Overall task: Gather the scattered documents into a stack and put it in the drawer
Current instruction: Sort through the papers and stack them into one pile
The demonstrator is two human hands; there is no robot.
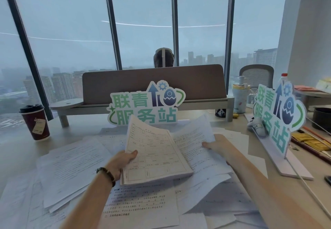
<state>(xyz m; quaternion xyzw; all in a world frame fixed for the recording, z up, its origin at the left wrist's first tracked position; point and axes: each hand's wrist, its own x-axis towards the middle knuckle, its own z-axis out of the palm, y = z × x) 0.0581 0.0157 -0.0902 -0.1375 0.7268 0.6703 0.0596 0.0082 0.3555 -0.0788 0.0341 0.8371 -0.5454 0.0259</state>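
Observation:
My left hand (120, 163) grips a thick stack of printed forms (154, 155) by its left edge and holds it tilted above the desk. My right hand (217, 144) grips a sheaf of white text pages (193, 139) by its right side, lifted next to that stack. Several more loose documents (71, 167) lie scattered flat across the desk, under and around both arms. No drawer shows in this view.
A dark red coffee cup (35, 122) stands at the left. A green-lettered sign (146, 103) stands behind the papers, a second sign (279, 117) at the right. A monitor shelf with a grey divider (154, 83), bottles (240, 97) and a tray of packets (311, 141) sit beyond.

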